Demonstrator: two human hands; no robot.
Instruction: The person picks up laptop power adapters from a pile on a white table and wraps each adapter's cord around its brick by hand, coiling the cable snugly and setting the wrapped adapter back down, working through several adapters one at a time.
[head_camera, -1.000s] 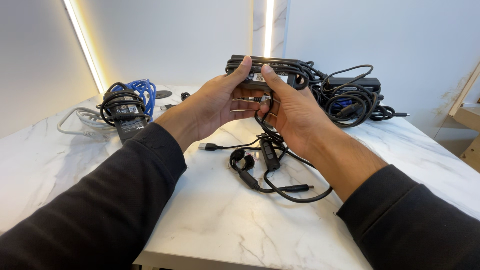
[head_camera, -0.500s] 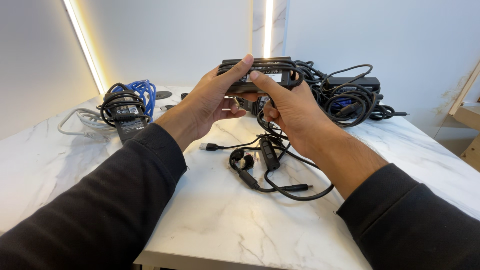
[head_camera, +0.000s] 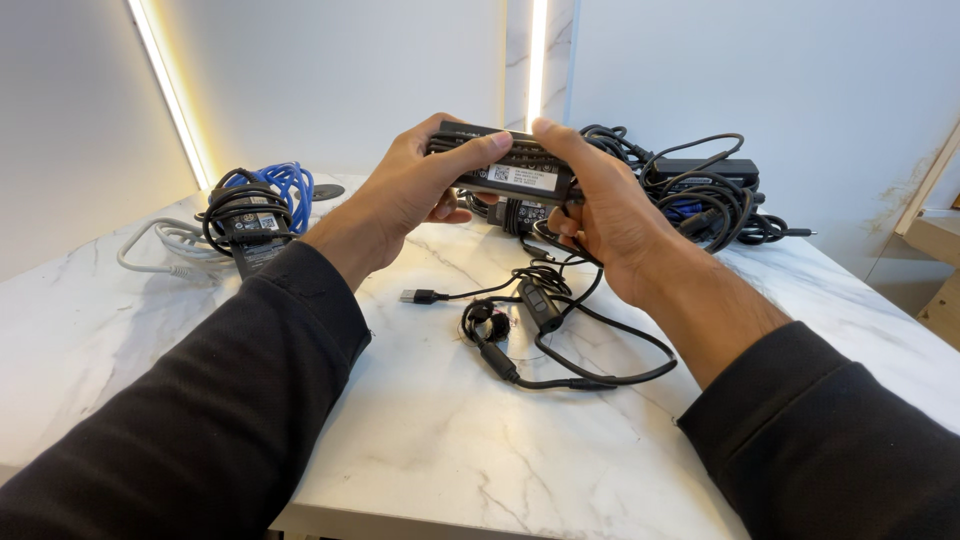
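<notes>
- Your left hand (head_camera: 405, 190) and right hand (head_camera: 610, 215): fingers clamped on black power adapter (head_camera: 505, 170), held above the bench (head_camera: 430, 440).
- Loose black cable (head_camera: 560, 340): on bench, 6 o'clock of adapter.
- Blue cable bundle (head_camera: 280, 190): 9 o'clock.

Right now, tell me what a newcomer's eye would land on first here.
Both hands, left hand and right hand, grip a black rectangular power adapter raised above the white marble table. Its loose black cable trails below. A wrapped black adapter with blue cable lies at far left.
</notes>
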